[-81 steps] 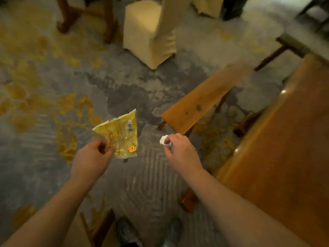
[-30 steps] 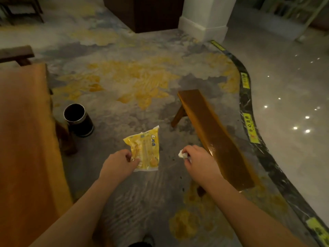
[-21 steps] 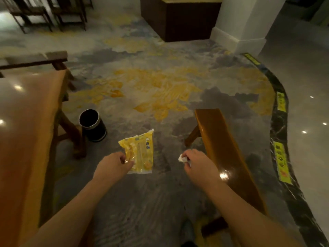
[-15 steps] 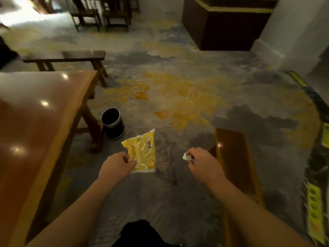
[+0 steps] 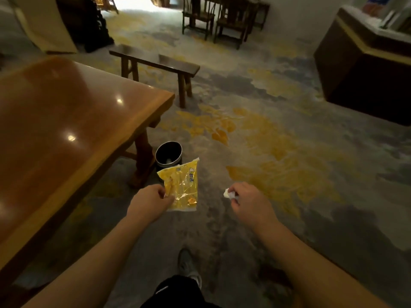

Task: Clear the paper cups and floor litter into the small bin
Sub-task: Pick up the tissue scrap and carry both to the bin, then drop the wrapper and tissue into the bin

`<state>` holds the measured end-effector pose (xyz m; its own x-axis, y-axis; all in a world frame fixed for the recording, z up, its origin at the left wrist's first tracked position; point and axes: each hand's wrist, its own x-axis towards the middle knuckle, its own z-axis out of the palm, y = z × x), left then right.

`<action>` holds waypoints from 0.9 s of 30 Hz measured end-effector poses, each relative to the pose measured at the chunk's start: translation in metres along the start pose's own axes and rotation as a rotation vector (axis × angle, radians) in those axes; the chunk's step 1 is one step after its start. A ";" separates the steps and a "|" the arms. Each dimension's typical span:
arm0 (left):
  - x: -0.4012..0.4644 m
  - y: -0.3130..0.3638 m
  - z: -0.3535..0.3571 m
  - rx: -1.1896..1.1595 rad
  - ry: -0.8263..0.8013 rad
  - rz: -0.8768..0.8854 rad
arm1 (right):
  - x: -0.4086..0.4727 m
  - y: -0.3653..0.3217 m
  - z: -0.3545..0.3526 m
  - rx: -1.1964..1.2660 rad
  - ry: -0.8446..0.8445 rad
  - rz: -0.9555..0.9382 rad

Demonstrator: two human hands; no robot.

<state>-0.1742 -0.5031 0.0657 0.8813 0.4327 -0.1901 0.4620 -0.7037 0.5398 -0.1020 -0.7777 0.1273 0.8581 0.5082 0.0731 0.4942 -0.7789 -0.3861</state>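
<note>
My left hand (image 5: 150,203) pinches the lower left edge of a yellow plastic snack wrapper (image 5: 182,185), which stands upright in front of me. My right hand (image 5: 249,201) is closed on a small white crumpled paper scrap (image 5: 227,193) that sticks out past my fingers. The small black bin (image 5: 169,154) with a metal rim stands on the carpet just beyond the wrapper, beside the table leg. Something pale lies in its bottom. The wrapper's top corner overlaps the bin's lower edge in view.
A large polished wooden table (image 5: 55,138) fills the left side, its leg (image 5: 142,161) touching the bin. A dark wooden bench (image 5: 155,63) stands behind it. A dark counter (image 5: 364,70) sits at the right, chairs (image 5: 222,21) at the back. My shoe (image 5: 188,266) is on the grey-and-yellow carpet.
I have turned and walked toward the bin, which now sits nearer and more central, just past the wrapper. Both hands keep the same hold on the wrapper and the paper scrap.
</note>
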 end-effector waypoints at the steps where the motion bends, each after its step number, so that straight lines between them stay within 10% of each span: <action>1: 0.022 0.006 0.003 -0.016 -0.001 -0.015 | 0.024 0.008 -0.001 0.000 -0.012 -0.015; 27: 0.381 0.074 0.083 -0.292 -0.054 -0.923 | 0.558 0.175 0.120 0.112 -0.663 -0.331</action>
<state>0.2040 -0.4369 -0.0348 0.1905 0.7132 -0.6746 0.9379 0.0708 0.3397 0.4469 -0.5867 -0.0099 0.3850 0.8523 -0.3540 0.6645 -0.5222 -0.5346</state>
